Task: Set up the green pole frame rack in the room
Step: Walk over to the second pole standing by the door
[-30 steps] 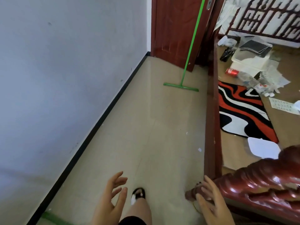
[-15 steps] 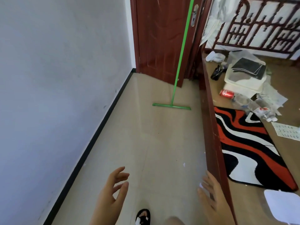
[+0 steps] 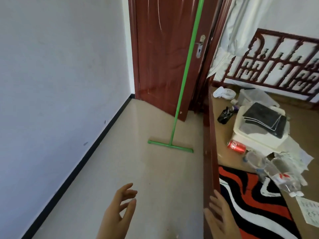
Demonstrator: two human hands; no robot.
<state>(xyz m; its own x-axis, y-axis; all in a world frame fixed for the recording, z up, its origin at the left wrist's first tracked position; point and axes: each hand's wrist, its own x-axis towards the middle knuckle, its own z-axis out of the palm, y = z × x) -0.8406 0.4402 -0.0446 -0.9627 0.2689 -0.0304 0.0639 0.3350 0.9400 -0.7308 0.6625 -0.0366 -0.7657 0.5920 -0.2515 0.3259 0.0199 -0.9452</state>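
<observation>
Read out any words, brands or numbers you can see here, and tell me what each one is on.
Red can: white script logo, too blurred to read.
Clear plastic bottle: red and white label, unreadable.
Printed paper sheet: rows of small marks, too small to read.
Nothing else carries text.

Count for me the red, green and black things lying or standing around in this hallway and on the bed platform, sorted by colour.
Green: 1, the green pole frame leaning at the door.
Red: 1, the soda can.
Red, black and white: 1, the striped rug.
Black: 2, the dark folded item on the white box, and the small black object.
Total: 5
</observation>
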